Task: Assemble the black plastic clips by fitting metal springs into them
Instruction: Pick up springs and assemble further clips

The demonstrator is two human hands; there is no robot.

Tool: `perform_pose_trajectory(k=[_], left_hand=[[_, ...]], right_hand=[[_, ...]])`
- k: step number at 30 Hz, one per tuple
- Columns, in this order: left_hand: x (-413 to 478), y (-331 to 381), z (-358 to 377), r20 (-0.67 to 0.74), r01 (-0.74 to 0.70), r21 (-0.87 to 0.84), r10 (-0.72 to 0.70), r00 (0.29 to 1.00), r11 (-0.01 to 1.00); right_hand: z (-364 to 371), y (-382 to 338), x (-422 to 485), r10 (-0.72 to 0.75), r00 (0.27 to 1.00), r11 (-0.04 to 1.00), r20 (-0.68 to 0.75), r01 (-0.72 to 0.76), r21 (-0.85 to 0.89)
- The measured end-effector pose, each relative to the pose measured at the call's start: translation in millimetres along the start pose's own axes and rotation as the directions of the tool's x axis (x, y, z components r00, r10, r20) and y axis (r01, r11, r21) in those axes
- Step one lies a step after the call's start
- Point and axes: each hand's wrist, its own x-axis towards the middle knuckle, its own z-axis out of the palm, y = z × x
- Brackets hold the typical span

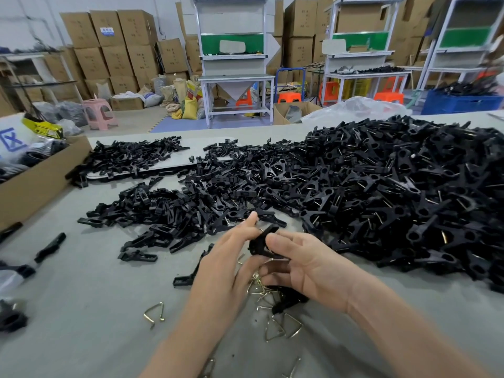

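Note:
Both my hands meet over the grey table [81,309] around one black plastic clip [260,242]. My left hand [226,266] pinches its left side with thumb and curled fingers. My right hand [302,264] grips its right side, fingers curled round it. A metal spring [275,259] shows just under the clip between my fingers. Loose triangular metal springs [155,313] lie on the table below my hands. A large heap of assembled black clips [409,192] fills the right. Unassembled clip halves [169,211] lie spread ahead and to the left.
A cardboard box [35,181] with bagged parts stands at the left table edge. A few black pieces [50,246] lie at the near left. Beyond the table are workbenches, stools, a blue crate [461,103] and stacked cartons.

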Motion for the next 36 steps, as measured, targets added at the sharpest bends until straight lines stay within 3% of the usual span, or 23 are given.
perform_pose_trajectory(k=[7,18,22,25,27,29,33,36], left_hand=[[2.3,-1.5,-1.4,-0.076,-0.031,-0.025,0.029,0.997,0.999],[0.9,4.6,-1.4,-0.062,0.195,-0.144,-0.205,0.977,0.97],[6.4,-7.4,-14.0,-0.167,0.335,0.199,-0.305,0.938,0.921],[8.2,-36.6,-32.0,-0.216,0.505,0.474,-0.461,0.861,0.721],[6.1,-53.3,-40.2,-0.214,0.598,0.49,-0.578,0.788,0.634],[4.7,-61.8,-41.7,-0.166,0.618,0.477,-0.626,0.762,0.625],[5.5,-67.6,-39.0,-0.141,0.555,0.542,-0.583,0.8,0.631],[5.4,-70.3,-40.6,-0.167,0.48,0.575,-0.479,0.862,0.663]], right_hand=[[3.3,4.1,-0.7,-0.086,0.995,0.994,0.051,0.082,0.073],[16.2,7.8,4.0,-0.23,0.966,0.973,-0.122,0.229,-0.02],[10.1,6.7,5.7,-0.265,0.941,0.964,-0.212,0.252,-0.085],[1.8,2.5,5.8,-0.3,0.892,0.952,-0.337,0.26,-0.16],[-0.5,1.0,4.2,-0.322,0.865,0.942,-0.385,0.253,-0.22],[-1.0,1.0,1.7,-0.359,0.834,0.914,-0.419,0.223,-0.338],[-4.1,2.0,0.5,-0.475,0.75,0.784,-0.459,0.124,-0.608],[-11.2,-0.2,0.2,-0.6,0.593,0.694,-0.538,0.051,-0.718]])
